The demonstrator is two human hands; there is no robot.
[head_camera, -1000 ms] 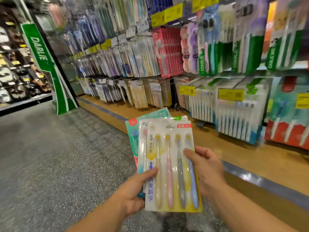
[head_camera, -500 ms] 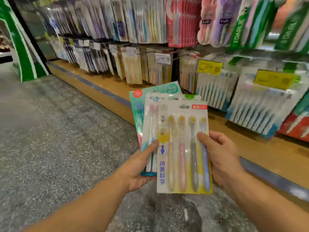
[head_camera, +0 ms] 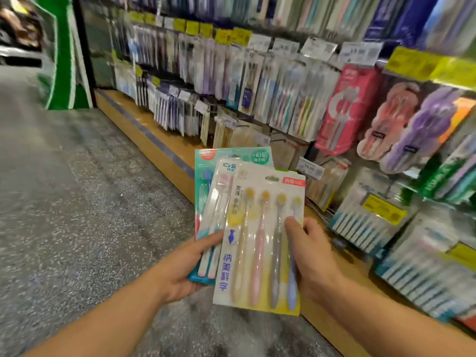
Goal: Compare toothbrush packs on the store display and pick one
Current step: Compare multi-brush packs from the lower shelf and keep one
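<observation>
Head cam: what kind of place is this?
Most likely a shop's toothbrush aisle: hanging toothbrush packs fill the display, yellow price tags hang above them, and both hands hold a fan of packs, the four-brush pack in front.

This is a shop aisle, in the toothbrush section. A tall display [head_camera: 283,81] fills the right side, its rows of hooks hung tight with carded toothbrush packs [head_camera: 280,99]. Yellow price tags [head_camera: 409,63] and white ones [head_camera: 309,170] hang along the rows. A wooden base shelf [head_camera: 144,130] runs under it, beside a speckled floor [head_camera: 64,189], and a green brand sign [head_camera: 64,60] stands at the far end.
</observation>
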